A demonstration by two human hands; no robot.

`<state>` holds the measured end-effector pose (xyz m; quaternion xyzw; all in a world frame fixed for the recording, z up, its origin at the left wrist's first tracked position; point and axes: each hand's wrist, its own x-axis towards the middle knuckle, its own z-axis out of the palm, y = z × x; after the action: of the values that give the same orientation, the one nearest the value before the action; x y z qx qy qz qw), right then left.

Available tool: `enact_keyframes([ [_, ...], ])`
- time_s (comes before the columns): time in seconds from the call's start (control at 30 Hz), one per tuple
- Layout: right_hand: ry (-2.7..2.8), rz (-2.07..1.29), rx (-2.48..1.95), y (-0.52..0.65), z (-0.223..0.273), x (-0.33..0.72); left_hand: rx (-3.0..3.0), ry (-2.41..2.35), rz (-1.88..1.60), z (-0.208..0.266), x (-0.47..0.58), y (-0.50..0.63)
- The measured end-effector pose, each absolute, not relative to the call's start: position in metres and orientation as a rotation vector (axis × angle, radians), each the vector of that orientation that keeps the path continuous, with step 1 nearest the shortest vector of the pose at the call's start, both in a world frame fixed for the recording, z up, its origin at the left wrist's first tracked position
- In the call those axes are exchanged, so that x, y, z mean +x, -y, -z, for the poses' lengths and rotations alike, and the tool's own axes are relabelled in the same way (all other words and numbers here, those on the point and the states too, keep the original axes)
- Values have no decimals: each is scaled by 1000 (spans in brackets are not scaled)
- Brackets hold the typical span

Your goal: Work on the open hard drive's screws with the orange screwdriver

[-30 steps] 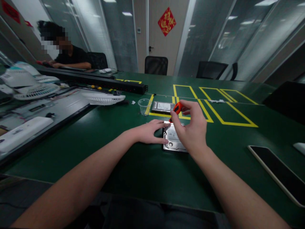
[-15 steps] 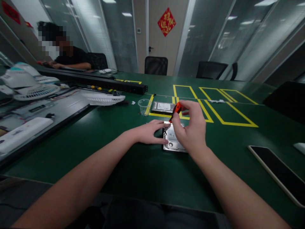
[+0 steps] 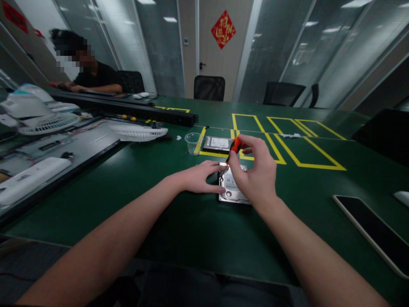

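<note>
A silver hard drive (image 3: 235,195) lies flat on the green table in front of me. My left hand (image 3: 201,177) rests at its left side, thumb and forefinger spread apart and touching the top face; the other fingers are partly hidden. My right hand (image 3: 255,166) is closed on a screwdriver (image 3: 235,146) with an orange-and-black handle. The screwdriver leans, and its thin shaft points down to the drive's left part, between my left thumb and forefinger. Whether the tip sits in a screw is too small to tell. My right hand covers the drive's right side.
Just beyond stand a second hard drive (image 3: 219,143) and a clear plastic cup (image 3: 192,144). Yellow tape (image 3: 319,165) marks the table. A phone (image 3: 370,230) lies right. Leftward are a power strip (image 3: 35,179), fan parts (image 3: 137,132) and a long black bar (image 3: 128,108). A person (image 3: 96,76) sits far left.
The screwdriver's handle and my right fingers have shifted very slightly left. My left hand and the hard drive stay where they were.
</note>
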<state>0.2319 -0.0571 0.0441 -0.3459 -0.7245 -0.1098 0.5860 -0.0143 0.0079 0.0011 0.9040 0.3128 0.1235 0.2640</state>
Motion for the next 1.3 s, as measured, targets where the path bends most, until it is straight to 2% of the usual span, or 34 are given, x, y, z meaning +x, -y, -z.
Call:
enact_keyframes([
  [1.3, 1706, 244, -810, 57, -42, 232, 2440, -816, -364, -3, -14, -6],
])
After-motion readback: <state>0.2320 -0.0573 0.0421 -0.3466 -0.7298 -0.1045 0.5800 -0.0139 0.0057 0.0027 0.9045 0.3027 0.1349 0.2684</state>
